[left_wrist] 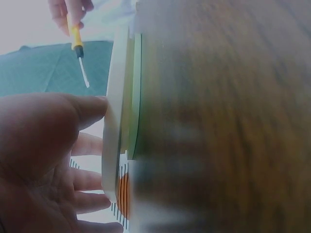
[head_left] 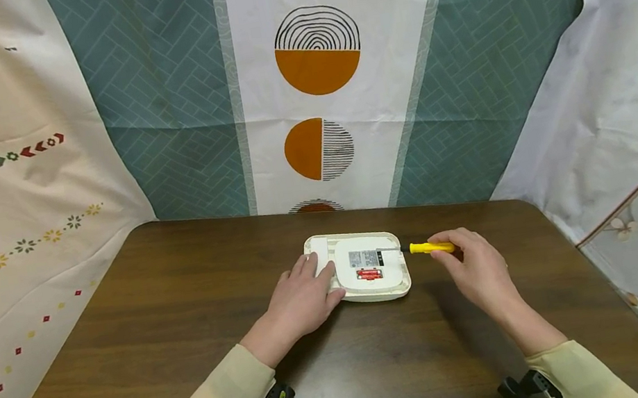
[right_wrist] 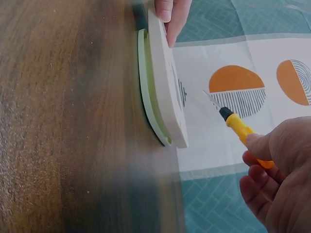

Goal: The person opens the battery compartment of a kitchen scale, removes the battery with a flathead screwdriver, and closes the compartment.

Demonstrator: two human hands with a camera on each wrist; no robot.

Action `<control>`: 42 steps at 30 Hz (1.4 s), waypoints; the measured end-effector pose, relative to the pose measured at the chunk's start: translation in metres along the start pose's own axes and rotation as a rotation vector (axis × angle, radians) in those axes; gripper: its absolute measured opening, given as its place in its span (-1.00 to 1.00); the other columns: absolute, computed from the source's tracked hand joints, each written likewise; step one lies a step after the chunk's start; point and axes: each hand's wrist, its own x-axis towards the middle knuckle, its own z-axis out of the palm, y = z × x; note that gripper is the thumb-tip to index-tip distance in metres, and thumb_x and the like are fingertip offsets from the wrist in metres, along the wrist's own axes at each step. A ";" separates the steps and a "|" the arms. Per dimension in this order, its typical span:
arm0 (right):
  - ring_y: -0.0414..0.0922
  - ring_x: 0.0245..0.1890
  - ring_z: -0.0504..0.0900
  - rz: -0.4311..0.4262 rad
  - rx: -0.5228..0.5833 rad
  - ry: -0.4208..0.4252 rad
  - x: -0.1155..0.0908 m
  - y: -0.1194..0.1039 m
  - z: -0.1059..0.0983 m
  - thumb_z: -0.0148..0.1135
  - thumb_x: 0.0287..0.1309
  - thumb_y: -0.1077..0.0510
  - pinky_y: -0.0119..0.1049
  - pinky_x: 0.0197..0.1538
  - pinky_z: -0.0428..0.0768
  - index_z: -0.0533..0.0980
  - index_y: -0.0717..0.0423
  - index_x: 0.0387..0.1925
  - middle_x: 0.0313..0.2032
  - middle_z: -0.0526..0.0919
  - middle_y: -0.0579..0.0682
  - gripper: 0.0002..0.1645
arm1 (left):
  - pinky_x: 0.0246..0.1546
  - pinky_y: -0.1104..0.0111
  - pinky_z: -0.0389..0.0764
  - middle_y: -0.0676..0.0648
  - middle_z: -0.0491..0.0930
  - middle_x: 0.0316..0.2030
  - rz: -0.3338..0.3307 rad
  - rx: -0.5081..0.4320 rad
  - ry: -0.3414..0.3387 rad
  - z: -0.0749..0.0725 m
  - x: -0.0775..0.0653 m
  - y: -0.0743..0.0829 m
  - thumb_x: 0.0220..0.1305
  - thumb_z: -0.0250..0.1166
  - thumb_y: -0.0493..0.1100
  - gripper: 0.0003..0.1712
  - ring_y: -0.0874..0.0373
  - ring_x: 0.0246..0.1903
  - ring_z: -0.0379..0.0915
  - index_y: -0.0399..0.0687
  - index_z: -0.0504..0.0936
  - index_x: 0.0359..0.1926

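Two bare hands meet around a white device [head_left: 392,277] at the centre of the frame, slightly below the middle. The device lies flat, its long axis running left to right with the right end dipping slightly toward the bottom of the frame. Its upper face carries a grey label [head_left: 361,259] and, just below that, a red insert [head_left: 369,275]. The left hand [head_left: 304,296] rests on the device's left end, fingers spread and fairly straight, thumb at the lower edge. The right hand [head_left: 477,265] pinches a screwdriver [head_left: 431,248] by its yellow handle, thumb and fingers together on it. Its shaft points left over the device's right half, nearly parallel to the long axis; the right wrist view shows the tip apart from the face, aimed toward the upper left.

Dark brown wood grain covers the table [head_left: 185,306], with a pale sheen at the bottom centre. Behind it hangs a teal cloth [head_left: 165,77] with a white central strip bearing orange and striped circles. Cream cloth [head_left: 11,215] with small coloured motifs fills the left side; pale cloth [head_left: 621,71] fills the right, flowered toward the lower right.
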 end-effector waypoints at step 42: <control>0.05 -0.14 0.57 -0.214 -0.167 -0.005 0.025 -0.005 -0.008 0.56 0.28 0.37 0.03 -0.25 0.60 0.76 0.07 -0.02 -0.11 0.76 0.00 -0.71 | 0.40 -0.25 0.47 -0.42 0.34 0.56 0.005 0.002 -0.001 -0.001 0.000 0.000 0.67 0.25 0.22 -0.30 -0.37 0.59 0.22 -0.08 0.53 0.58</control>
